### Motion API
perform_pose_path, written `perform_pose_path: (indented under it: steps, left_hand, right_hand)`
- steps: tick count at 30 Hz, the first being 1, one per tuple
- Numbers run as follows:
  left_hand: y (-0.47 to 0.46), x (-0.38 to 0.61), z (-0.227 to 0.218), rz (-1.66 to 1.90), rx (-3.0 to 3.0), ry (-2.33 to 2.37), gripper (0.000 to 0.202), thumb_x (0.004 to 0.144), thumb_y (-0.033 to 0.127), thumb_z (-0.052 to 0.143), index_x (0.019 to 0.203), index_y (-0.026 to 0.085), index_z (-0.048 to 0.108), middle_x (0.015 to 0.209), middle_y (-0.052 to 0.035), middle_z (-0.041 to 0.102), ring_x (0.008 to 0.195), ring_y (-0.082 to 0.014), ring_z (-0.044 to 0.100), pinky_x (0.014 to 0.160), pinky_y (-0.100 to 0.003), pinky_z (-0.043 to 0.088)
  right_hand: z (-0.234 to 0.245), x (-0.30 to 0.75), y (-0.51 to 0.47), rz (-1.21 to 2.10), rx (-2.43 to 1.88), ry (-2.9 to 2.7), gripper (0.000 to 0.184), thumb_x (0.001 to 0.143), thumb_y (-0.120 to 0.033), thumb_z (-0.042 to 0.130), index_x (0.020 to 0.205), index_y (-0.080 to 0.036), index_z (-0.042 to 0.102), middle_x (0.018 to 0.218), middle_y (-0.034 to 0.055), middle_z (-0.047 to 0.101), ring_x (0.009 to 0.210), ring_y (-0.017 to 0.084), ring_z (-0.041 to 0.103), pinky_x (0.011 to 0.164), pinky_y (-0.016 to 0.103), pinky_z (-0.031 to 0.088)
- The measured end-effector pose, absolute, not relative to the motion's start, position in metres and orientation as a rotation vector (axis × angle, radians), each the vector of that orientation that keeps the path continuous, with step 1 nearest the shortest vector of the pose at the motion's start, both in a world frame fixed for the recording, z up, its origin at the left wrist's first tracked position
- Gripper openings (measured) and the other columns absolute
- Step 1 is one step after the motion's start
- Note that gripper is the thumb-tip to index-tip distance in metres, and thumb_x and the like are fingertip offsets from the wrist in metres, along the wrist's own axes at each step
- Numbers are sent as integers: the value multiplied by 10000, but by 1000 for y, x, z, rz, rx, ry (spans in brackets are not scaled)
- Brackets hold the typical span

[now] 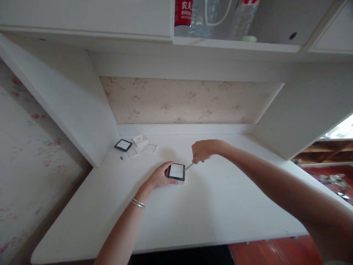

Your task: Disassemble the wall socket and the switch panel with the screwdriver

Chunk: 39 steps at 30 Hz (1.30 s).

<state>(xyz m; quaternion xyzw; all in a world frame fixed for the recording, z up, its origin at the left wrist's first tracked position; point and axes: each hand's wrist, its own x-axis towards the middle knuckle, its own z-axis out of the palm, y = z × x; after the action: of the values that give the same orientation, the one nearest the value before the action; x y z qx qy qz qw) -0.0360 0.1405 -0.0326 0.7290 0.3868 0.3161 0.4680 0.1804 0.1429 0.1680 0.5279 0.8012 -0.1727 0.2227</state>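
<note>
My left hand is closed around the left side of a small square switch-like panel, thumb at its front edge and fingers at the back. The panel has a dark frame and a white face, and sits on a white base on the desk. In my right hand is a thin screwdriver, its handle hidden by the fist. The shaft slants down to the left, and its tip meets the panel's right edge. Whether the tip is in a gap cannot be made out.
On the white desk, at the back left, lie a second dark-framed panel, a white open box, a thin white frame and a tiny dark piece. Overhead, a shelf holds plastic bottles. Side panels flank the desk.
</note>
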Motion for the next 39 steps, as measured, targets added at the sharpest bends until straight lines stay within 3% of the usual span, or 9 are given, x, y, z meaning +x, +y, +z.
perform_pose_path:
  steps: [5, 14, 30, 34, 39]
  left_hand:
    - [140, -37, -29, 800, 1831, 938, 864, 491, 280, 873, 1266, 217, 496, 1301, -107, 499, 1126, -267, 518, 986, -410, 399]
    - [136, -38, -22, 775, 1836, 965, 851, 484, 304, 866, 1255, 240, 511, 1273, -92, 514, 1051, -254, 551, 908, -381, 451]
    - [137, -36, -23, 810, 1862, 944, 805, 502, 297, 862, 1229, 233, 524, 1232, -71, 540, 1046, -240, 553, 901, -352, 454]
    - [136, -36, -21, 816, 1849, 942, 805, 503, 287, 862, 1230, 220, 521, 1221, -76, 552, 1033, -240, 564, 893, -353, 459]
    - [136, -37, -23, 826, 1825, 923, 820, 517, 300, 857, 1252, 227, 502, 1278, -77, 517, 1095, -244, 540, 949, -374, 425]
  right_hand:
    - [155, 215, 145, -715, 1530, 2144, 329, 726, -413, 529, 647, -121, 657, 530, 29, 546, 422, 93, 420, 414, 229, 298]
    - [117, 252, 134, -1200, 1728, 2083, 435, 717, -566, 558, 638, -147, 644, 464, -11, 468, 375, 76, 331, 347, 224, 202]
    - [44, 277, 91, -1875, 1880, 2015, 494, 756, -610, 544, 650, -131, 608, 467, -20, 467, 364, 62, 357, 315, 189, 222]
    - [36, 274, 86, -1933, 1904, 2030, 510, 758, -627, 531, 659, -132, 606, 492, -19, 472, 384, 66, 359, 322, 195, 230]
    - [46, 272, 89, -1760, 1914, 2133, 521, 764, -634, 527, 662, -130, 614, 485, -26, 446, 400, 69, 358, 344, 201, 254]
